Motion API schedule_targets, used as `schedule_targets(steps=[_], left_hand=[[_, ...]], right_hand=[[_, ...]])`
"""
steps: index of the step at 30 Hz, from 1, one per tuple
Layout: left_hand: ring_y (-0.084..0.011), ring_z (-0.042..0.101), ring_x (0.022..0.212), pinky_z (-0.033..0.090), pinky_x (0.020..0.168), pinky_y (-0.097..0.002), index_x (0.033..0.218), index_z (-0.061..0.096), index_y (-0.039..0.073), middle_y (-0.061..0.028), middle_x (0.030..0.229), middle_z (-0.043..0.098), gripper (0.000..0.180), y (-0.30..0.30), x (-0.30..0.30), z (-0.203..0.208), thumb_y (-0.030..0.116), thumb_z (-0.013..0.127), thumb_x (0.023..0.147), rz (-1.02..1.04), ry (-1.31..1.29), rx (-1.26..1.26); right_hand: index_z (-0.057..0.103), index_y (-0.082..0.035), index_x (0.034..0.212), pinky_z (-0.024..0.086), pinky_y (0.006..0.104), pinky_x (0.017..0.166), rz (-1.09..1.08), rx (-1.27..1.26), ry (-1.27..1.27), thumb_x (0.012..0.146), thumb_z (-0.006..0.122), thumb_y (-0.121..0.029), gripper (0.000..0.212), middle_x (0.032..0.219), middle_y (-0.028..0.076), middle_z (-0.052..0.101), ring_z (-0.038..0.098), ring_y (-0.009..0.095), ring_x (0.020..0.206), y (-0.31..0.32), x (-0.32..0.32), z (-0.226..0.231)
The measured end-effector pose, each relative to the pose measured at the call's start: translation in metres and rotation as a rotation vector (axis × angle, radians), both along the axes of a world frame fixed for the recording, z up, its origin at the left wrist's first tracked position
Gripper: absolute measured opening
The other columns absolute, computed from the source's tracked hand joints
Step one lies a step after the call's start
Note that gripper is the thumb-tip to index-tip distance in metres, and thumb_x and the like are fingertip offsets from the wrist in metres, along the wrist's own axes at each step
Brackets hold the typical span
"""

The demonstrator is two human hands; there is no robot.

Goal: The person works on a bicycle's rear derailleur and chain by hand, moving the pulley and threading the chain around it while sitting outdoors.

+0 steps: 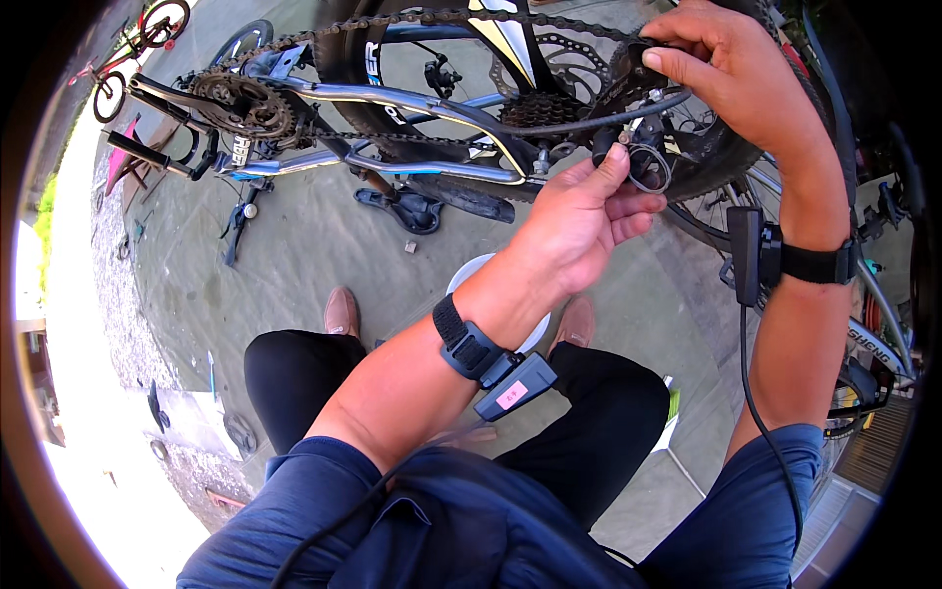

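An upturned bicycle with a silver-blue frame [432, 100] lies across the top of the view. My right hand [721, 79] reaches over its rear end, thumb and fingers pinched on the chain [549, 22] beside the black derailleur cage [624, 77]. Lower down, my left hand [581, 211] is closed around the body of the rear derailleur [648, 130]; its fingers hide part of it. A thin coiled cable end [650, 169] loops by the left fingertips. Left of the hands sit the rear sprockets [546, 116] and a brake disc [567, 71]. The chainrings [245, 106] are at the far left.
Below the frame hangs the black saddle [400, 209], near the floor. A white bucket [535, 334] stands between my feet, partly behind my left forearm. Other bicycles stand at the right [873, 339] and far upper left [123, 61]. A cable runs from my right wrist strap [814, 263].
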State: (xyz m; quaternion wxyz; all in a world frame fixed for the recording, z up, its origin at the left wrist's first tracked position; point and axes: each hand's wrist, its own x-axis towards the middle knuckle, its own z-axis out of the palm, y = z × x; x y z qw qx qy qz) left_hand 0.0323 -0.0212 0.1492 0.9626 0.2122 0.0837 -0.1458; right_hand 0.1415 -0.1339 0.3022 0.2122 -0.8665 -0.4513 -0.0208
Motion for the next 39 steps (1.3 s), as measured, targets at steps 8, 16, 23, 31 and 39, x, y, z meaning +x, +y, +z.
schedule_targets(steps=[8, 16, 23, 31, 39], left_hand=[[-0.0218, 0.067, 0.087, 0.054, 0.070, -0.0279, 0.099, 0.060, 0.007, -0.0103, 0.095, 0.067, 0.025, 0.016, -0.007, -0.001, 0.032, 0.060, 0.096, 0.001, 0.023, 0.104], [-0.0196, 0.067, 0.088, 0.054, 0.071, -0.0272, 0.106, 0.060, 0.006, -0.0082, 0.095, 0.067, 0.024, 0.031, -0.009, -0.008, 0.028, 0.057, 0.097, -0.017, 0.010, 0.226], [-0.0204, 0.067, 0.088, 0.054, 0.071, -0.0279, 0.109, 0.059, 0.004, -0.0096, 0.097, 0.068, 0.021, 0.039, -0.009, -0.010, 0.021, 0.054, 0.098, -0.049, 0.004, 0.304], [-0.0213, 0.068, 0.088, 0.054, 0.070, -0.0280, 0.112, 0.059, 0.007, -0.0091, 0.097, 0.068, 0.019, 0.046, -0.012, -0.012, 0.019, 0.055, 0.098, -0.047, 0.004, 0.347], [-0.0196, 0.069, 0.082, 0.054, 0.067, -0.0275, 0.112, 0.059, 0.007, -0.0075, 0.094, 0.069, 0.025, 0.055, -0.016, -0.016, 0.027, 0.058, 0.096, -0.069, -0.003, 0.382]], right_hand=[[0.065, 0.004, 0.104, 0.043, 0.0245, 0.071, -0.070, 0.088, -0.023, 0.088, 0.068, -0.014, 0.024, 0.090, 0.004, 0.059, 0.055, 0.011, 0.081, -0.013, 0.001, -0.026], [0.067, 0.002, 0.099, 0.045, 0.0284, 0.064, -0.110, 0.272, -0.063, 0.084, 0.071, -0.015, 0.023, 0.080, 0.008, 0.061, 0.057, 0.017, 0.070, -0.018, -0.005, -0.053], [0.067, 0.002, 0.099, 0.044, 0.0269, 0.063, -0.145, 0.373, -0.024, 0.083, 0.071, -0.010, 0.020, 0.078, 0.007, 0.058, 0.055, 0.015, 0.070, -0.014, -0.024, -0.058], [0.067, 0.004, 0.098, 0.043, 0.0255, 0.062, -0.161, 0.412, -0.027, 0.083, 0.072, -0.010, 0.021, 0.079, 0.006, 0.059, 0.053, 0.014, 0.070, -0.013, -0.035, -0.061], [0.068, 0.004, 0.094, 0.042, 0.0281, 0.059, -0.189, 0.473, 0.001, 0.080, 0.073, -0.012, 0.021, 0.074, 0.008, 0.058, 0.054, 0.016, 0.066, -0.011, -0.044, -0.065]])
